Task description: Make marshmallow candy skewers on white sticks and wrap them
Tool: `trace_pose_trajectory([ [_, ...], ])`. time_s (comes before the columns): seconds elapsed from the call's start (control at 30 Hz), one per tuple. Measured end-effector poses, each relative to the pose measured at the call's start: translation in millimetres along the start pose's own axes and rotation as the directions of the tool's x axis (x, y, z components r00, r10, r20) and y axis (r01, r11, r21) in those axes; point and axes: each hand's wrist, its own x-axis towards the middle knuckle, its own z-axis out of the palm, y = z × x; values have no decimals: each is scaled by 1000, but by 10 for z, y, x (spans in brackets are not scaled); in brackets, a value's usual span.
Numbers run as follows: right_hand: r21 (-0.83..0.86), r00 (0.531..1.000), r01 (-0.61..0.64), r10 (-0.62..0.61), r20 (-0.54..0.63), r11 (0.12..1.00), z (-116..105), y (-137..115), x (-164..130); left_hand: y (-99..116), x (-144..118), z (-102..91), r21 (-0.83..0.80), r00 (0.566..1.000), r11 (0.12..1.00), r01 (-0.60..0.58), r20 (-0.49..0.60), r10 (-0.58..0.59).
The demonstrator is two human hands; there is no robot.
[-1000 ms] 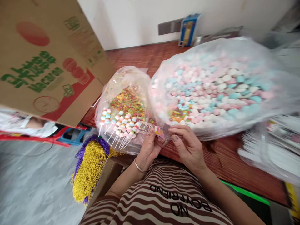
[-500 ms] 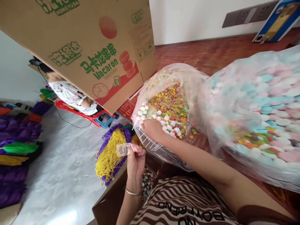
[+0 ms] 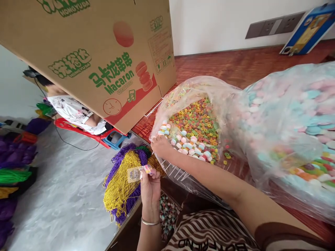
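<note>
My left hand point(image 3: 149, 183) pinches a small clear wrapper point(image 3: 136, 173) with a printed label, held over a heap of gold and purple bead strings point(image 3: 123, 181). My right hand point(image 3: 161, 146) reaches into an open plastic bag point(image 3: 183, 87) and rests on a row of candy skewers point(image 3: 187, 144) with white sticks. I cannot tell whether its fingers grip a skewer. Behind the skewers the bag holds small coloured candy rings point(image 3: 196, 120).
A big cardboard box point(image 3: 91, 52) marked Macaron overhangs the wooden table point(image 3: 230, 66) at the left. A large bag of pastel candies point(image 3: 293, 115) fills the right. Another person point(image 3: 70, 109) sits low behind the box. An open box of sweets point(image 3: 167, 216) sits below my left hand.
One second ago both hands held the wrapper together at the table edge. My right hand has since gone into the bag onto the skewers, and my left hand carries the wrapper alone, lower left.
</note>
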Motion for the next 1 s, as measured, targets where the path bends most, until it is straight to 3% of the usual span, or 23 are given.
trace_pose_trajectory([
  [0.23, -20, 998, 59, -59, -18, 998, 6, 155, -62, -101, 71, 1, -20, 999, 1000, 23, 39, -23],
  [0.47, 64, 996, 24, -18, -92, 998, -12, 221, 10, -48, 435, -10, 11, 994, 997, -78, 71, 77],
  [0.63, 183, 956, -168, 205, -207, 969, -309, 453, -273, 47, 538, 190, -44, 995, 999, -32, 95, 36],
  [0.73, 371, 863, -290, 408, -297, 882, -517, 511, -723, -22, 418, 456, -120, 988, 988, 97, 133, -81],
  [0.77, 616, 770, -257, 543, -336, 745, -577, 500, -915, -75, 362, 555, -124, 981, 981, 148, 141, -130],
  [0.8, 830, 677, -153, 669, -306, 536, -632, 477, -1121, -140, 303, 652, -120, 974, 973, 197, 138, -180],
  [0.83, 946, 628, -41, 745, -226, 321, -682, 447, -1335, -214, 244, 744, -115, 964, 962, 247, 126, -232],
  [0.9, 992, 587, 128, 806, -77, 1, -759, 382, -1761, -377, 126, 901, -117, 944, 939, 325, 94, -315],
  [0.93, 980, 594, 170, 804, -21, -101, -787, 354, -1962, -459, 66, 965, -115, 934, 928, 355, 88, -347],
  [1.0, 955, 609, 201, 791, 54, -219, -822, 314, -2319, -611, -57, 1062, -102, 913, 909, 405, 101, -395],
])
